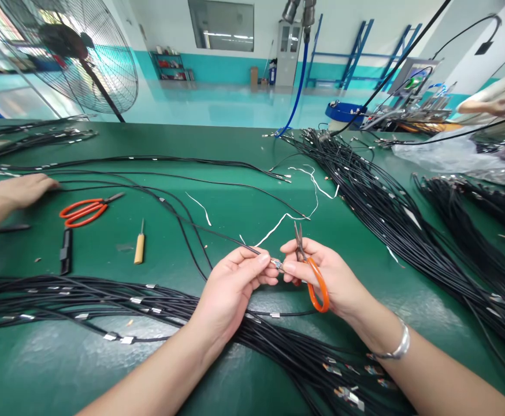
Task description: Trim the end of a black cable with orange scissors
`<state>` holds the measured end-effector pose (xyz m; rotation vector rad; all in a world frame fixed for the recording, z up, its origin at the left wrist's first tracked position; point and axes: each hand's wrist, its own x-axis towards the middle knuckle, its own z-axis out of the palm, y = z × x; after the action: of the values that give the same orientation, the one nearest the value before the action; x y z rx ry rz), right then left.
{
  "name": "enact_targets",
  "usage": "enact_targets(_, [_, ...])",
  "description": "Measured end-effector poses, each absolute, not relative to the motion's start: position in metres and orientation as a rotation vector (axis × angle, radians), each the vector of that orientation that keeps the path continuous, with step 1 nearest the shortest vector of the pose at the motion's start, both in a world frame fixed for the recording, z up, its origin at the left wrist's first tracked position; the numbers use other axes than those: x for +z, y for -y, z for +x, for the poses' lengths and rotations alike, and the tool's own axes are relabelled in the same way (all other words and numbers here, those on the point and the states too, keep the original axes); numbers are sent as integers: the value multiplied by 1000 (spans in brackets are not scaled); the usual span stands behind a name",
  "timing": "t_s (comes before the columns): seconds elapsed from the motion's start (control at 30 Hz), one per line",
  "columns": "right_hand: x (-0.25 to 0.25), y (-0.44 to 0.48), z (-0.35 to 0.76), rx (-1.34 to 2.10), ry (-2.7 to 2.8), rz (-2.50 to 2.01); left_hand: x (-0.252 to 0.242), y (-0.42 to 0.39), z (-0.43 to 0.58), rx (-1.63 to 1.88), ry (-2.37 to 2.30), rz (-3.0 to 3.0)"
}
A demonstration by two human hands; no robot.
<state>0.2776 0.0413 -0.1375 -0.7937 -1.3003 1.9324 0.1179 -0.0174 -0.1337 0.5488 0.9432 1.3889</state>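
Left hand (230,292) is closed in a pinch, thumb and fingers together on the end of a black cable (230,241). A small metal terminal (276,264) on that cable end projects just past the fingertips. Right hand (328,277) is clamped around small orange-handled scissors (317,289), blades (298,240) pointing up and slightly parted, close beside the terminal; contact with it is not seen. A silver bangle (400,344) sits on the right wrist. The two hands are just apart, with the terminal between them, both held above a bundle of black cables with crimped terminals (83,300) on a green worktop (27,361).

At the far left, a co-worker's hand (18,190) rests on the worktop, near large orange-handled shears (85,211). Between those shears and the person's hands lie a wood-handled awl (138,248) and a black tool (66,251), type not determinable. Loose white wires (287,222) lie ahead of the right hand, and a second heavy cable bundle (386,219) fills the right side. Green surface shows around the awl and shears. The far worktop edge (192,124) runs across the view well beyond the hands, and a plastic bag (452,156) lies at the upper right
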Motion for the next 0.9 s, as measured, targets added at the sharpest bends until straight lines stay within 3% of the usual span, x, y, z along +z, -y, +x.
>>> enact_targets(0.23, [-135, -39, 276, 1910, 1333, -752, -135, 18, 119, 1382, -912, 504])
enact_targets(0.37, [-132, -41, 278, 1709, 1470, -880, -133, 17, 120, 1291, -1034, 559])
enact_targets(0.47, [-125, -43, 282, 1442, 1602, -1010, -129, 20, 120, 1178, -1338, 913])
enact_targets(0.57, [-118, -44, 288, 1292, 1764, -1015, -125, 25, 119, 1346, -1644, 1588])
enact_targets(0.67, [-114, -42, 292, 1263, 1885, -906, -123, 24, 118, 1351, -1615, 2014])
enact_targets(0.9, [-113, -43, 291, 1541, 1674, -877, -119, 24, 122, 1187, -1491, 1513])
